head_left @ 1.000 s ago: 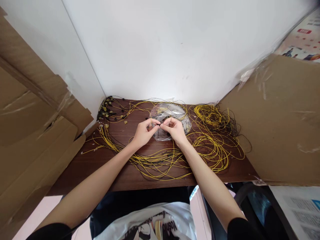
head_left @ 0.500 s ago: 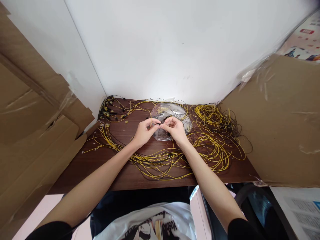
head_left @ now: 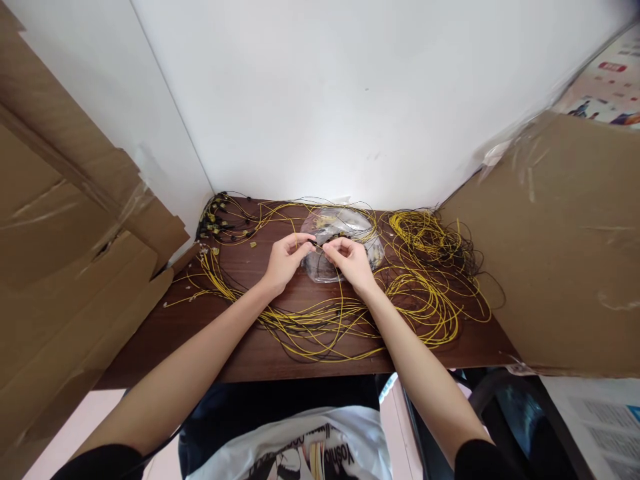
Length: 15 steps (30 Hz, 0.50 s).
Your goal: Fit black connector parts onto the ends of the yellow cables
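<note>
Over a clear plastic bag (head_left: 320,272) at the middle of the brown table, my left hand (head_left: 286,261) pinches a small black piece (head_left: 313,243) between thumb and finger. Just to its right, my right hand (head_left: 353,263) is closed in a pinch on a thin yellow wire (head_left: 341,300), which hangs down towards the bundle. A small gap separates the fingertips. Below the hands, a long bundle of yellow and black wires (head_left: 310,327) curves across the table. Whether the black piece is joined to the wire is too small to tell.
Black connectors (head_left: 215,217) with yellow bits lie at the back left. Coiled wires (head_left: 425,233) are heaped at the back right. Cardboard (head_left: 65,233) stands on the left, more cardboard (head_left: 560,253) on the right, and a white wall (head_left: 320,100) behind the table (head_left: 240,367).
My left hand has shifted slightly left, widening the gap between the fingertips. The black piece shows more plainly, and the hanging yellow wire has moved a little left.
</note>
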Each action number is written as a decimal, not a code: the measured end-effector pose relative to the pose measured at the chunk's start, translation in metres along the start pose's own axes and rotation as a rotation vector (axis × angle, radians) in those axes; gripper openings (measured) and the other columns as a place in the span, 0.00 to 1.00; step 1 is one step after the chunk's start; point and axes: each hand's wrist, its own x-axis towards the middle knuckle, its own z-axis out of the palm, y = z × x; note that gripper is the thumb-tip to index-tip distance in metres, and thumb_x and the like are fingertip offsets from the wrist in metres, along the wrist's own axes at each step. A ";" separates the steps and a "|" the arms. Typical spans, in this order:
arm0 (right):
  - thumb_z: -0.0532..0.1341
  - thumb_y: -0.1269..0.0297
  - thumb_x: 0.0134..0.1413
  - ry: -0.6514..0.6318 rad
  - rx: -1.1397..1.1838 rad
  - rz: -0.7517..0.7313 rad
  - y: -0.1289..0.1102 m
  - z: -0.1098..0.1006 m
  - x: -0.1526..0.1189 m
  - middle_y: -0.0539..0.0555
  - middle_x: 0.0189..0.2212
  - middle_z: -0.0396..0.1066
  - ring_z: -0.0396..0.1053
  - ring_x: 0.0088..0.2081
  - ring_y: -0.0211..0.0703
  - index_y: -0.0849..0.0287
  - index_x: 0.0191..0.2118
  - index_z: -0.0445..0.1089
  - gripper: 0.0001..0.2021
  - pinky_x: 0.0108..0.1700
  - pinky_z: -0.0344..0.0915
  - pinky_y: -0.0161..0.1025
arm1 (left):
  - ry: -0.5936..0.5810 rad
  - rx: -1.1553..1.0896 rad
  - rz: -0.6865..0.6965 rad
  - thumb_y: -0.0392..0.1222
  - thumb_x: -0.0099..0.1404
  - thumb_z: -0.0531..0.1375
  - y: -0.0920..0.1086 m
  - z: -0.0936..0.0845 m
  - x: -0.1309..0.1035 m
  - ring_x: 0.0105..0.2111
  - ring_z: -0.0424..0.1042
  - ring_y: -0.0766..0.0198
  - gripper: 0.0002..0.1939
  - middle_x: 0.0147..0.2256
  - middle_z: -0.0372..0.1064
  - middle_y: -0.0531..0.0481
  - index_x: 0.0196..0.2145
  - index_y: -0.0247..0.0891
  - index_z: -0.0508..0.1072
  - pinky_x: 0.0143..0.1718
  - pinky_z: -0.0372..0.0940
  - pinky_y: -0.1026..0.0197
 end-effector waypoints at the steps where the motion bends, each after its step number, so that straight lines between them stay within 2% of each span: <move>1: 0.63 0.54 0.45 -0.005 -0.038 -0.010 0.001 0.000 0.000 0.50 0.22 0.67 0.61 0.23 0.34 0.61 0.26 0.69 0.14 0.27 0.58 0.34 | 0.013 -0.023 -0.014 0.42 0.55 0.61 0.000 0.000 0.000 0.15 0.51 0.77 0.13 0.26 0.69 0.51 0.37 0.33 0.73 0.17 0.46 0.68; 3: 0.62 0.54 0.46 -0.024 -0.105 -0.032 0.004 -0.001 0.001 0.50 0.22 0.68 0.61 0.23 0.35 0.62 0.26 0.69 0.13 0.28 0.58 0.34 | 0.027 -0.052 -0.035 0.42 0.54 0.60 0.000 0.000 0.000 0.15 0.48 0.77 0.13 0.26 0.69 0.51 0.36 0.32 0.73 0.16 0.42 0.68; 6: 0.61 0.55 0.48 -0.057 -0.164 -0.062 0.006 -0.001 0.001 0.50 0.21 0.68 0.61 0.23 0.35 0.62 0.25 0.69 0.13 0.27 0.57 0.33 | 0.037 -0.039 -0.037 0.42 0.54 0.60 0.000 0.000 0.000 0.15 0.48 0.77 0.12 0.25 0.68 0.50 0.35 0.32 0.73 0.16 0.41 0.68; 15: 0.57 0.52 0.53 -0.079 -0.108 -0.063 0.004 -0.001 0.000 0.51 0.22 0.69 0.63 0.23 0.36 0.61 0.30 0.71 0.16 0.27 0.60 0.33 | 0.021 0.037 0.006 0.41 0.51 0.64 -0.001 0.001 -0.001 0.18 0.52 0.74 0.13 0.20 0.64 0.55 0.35 0.33 0.74 0.21 0.49 0.67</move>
